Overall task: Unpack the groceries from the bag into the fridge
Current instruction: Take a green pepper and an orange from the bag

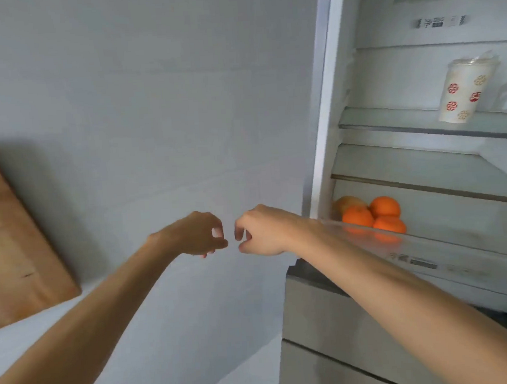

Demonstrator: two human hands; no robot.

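Note:
The open fridge [326,134] fills the right side. Three oranges [375,217] and a paler fruit [346,202] lie at the left end of its lower glass shelf [445,248]. A white paper cup [464,93] with red and gold marks stands on the upper shelf [390,124]. My left hand [195,234] and my right hand [263,229] are held out side by side before the wall, left of the fridge. Their fingers are curled and almost meet, and neither holds anything I can see. No grocery bag is in view.
A pale tiled wall [151,94] is behind the hands. A wooden cutting board [15,245] leans against it at the left, on a white counter [136,332]. Grey fridge drawers [329,335] sit below the open compartment.

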